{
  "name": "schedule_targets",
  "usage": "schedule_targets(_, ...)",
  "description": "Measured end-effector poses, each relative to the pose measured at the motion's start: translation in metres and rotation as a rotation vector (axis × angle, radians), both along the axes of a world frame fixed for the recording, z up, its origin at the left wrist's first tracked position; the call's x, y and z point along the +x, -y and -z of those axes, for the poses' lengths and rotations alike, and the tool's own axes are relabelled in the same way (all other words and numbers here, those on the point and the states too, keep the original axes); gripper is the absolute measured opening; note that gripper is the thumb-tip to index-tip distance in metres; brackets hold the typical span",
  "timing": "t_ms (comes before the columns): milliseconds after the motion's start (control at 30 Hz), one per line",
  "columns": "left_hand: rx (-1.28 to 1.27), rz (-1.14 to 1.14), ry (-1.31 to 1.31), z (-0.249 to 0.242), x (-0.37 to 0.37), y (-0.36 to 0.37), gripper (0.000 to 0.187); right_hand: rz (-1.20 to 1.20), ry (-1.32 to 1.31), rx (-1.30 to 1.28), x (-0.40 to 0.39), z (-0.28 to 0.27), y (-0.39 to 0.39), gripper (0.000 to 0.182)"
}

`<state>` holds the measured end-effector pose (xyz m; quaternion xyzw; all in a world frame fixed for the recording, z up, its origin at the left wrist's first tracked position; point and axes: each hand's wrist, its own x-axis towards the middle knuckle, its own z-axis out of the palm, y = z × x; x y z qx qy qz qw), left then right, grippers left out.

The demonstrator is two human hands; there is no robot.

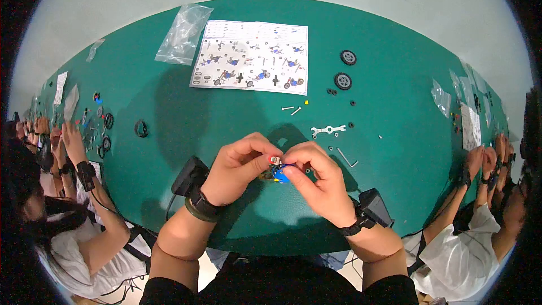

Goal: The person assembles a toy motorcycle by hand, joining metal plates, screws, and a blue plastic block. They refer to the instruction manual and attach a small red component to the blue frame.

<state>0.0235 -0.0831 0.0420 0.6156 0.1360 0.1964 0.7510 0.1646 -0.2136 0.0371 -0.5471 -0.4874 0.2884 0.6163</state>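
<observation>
Between my two hands is a small, partly built toy model (282, 176) with blue, yellow, dark and red parts; my fingers cover much of it. My left hand (240, 166) pinches its left side, by a red and whitish piece at the thumb tip. From the right, my right hand (319, 178) grips the blue part with thumb and index finger. Just beyond the hands lie a white flat wrench (328, 130) and an L-shaped hex key (347, 157). Two screws (292, 110) and a small yellow piece (306, 102) are farther up the green table.
A printed instruction sheet (250, 56) lies ahead, beside a clear plastic bag (185, 34). Two black wheels (342, 81) and small black rings (332, 92) sit to the right. A black tyre ring (141, 129) is at left. Other people work at both sides, their arms (104, 203) near the table edge.
</observation>
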Motion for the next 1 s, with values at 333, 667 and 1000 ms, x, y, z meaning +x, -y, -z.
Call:
schedule_targets(333,-0.060,-0.128,0.046,0.002,0.004,0.016,0.016,0.018,-0.049,-0.019,-0.007,0.001,0.000,0.017)
schedule_targets(667,0.109,-0.241,0.109,0.001,0.005,0.026,0.023,0.180,0.098,-0.002,-0.014,-0.003,0.003,0.020)
schedule_targets(1000,0.090,-0.258,0.083,0.001,0.004,0.027,0.028,0.153,0.103,-0.019,-0.012,-0.004,0.002,0.018)
